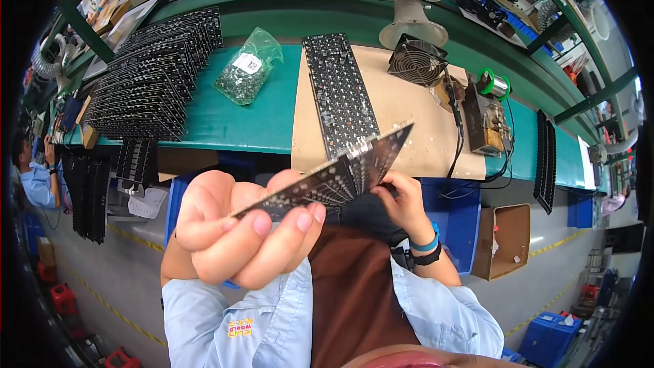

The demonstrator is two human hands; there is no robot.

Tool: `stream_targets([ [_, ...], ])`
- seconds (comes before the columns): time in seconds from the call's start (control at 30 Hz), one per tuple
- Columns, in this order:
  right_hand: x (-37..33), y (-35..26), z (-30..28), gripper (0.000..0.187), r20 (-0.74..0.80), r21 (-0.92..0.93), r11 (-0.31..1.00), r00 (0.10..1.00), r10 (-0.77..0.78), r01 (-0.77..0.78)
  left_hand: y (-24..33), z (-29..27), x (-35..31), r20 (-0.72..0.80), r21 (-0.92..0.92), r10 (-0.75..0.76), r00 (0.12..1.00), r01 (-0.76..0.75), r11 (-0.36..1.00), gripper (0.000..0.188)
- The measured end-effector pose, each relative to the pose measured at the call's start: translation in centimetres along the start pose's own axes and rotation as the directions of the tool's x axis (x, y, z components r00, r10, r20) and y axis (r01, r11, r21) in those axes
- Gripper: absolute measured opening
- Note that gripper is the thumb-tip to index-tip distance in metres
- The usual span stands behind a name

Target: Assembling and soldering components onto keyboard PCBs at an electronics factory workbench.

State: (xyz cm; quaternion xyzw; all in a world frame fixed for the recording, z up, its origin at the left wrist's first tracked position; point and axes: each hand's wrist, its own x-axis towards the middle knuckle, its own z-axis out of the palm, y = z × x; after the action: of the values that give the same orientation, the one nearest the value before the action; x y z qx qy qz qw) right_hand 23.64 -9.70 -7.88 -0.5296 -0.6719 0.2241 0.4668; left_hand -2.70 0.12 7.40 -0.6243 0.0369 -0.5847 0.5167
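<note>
A black circuit board (320,180) with rows of small solder points is held up close to me, tilted and seen nearly edge-on. My left hand (248,232) has its fingers curled around the board's left end. At its right end, my right hand (403,204) pinches the near edge between thumb and fingers. Beyond it, a second circuit board (340,85), studded with small parts, lies on brown paper (415,119) on the green bench; the raised board covers its near end.
At left stands a row of upright circuit boards (146,75), beside a clear bag of small parts (248,68). To the right are a black fan (417,60), a solder spool (496,84), a soldering station (485,119) with cables, and a fume hood (412,20). A cardboard box (503,242) stands below.
</note>
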Motion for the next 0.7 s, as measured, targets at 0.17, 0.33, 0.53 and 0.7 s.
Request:
stream_targets([
  [0.17, -0.6, -0.1, -0.3, 0.019, -0.117, 0.028, 0.994, 0.988, -0.103, 0.107, -1.9, -0.1, 2.1, 0.390, -0.021, -0.215, 0.895, 0.242, 0.970, 0.042],
  [0.33, -0.4, -1.5, -0.6, 0.020, -0.225, -0.025, 0.991, 0.966, -0.131, 0.128, -3.1, -1.5, 1.2, 0.557, -0.446, -0.666, 0.496, 0.855, 0.264, 0.057],
  [0.53, 1.4, -3.3, 0.6, 0.021, -0.211, -0.044, 0.988, 0.965, -0.154, 0.148, -2.3, -2.1, 4.0, 0.532, -0.611, -0.822, 0.202, 0.764, -0.208, 0.057],
  [0.7, 4.1, -5.9, 1.0, 0.022, -0.141, -0.055, 0.975, 0.965, -0.222, 0.216, -1.9, -4.5, 3.6, 0.524, -0.503, -0.807, 0.271, 0.864, -0.036, 0.048],
])
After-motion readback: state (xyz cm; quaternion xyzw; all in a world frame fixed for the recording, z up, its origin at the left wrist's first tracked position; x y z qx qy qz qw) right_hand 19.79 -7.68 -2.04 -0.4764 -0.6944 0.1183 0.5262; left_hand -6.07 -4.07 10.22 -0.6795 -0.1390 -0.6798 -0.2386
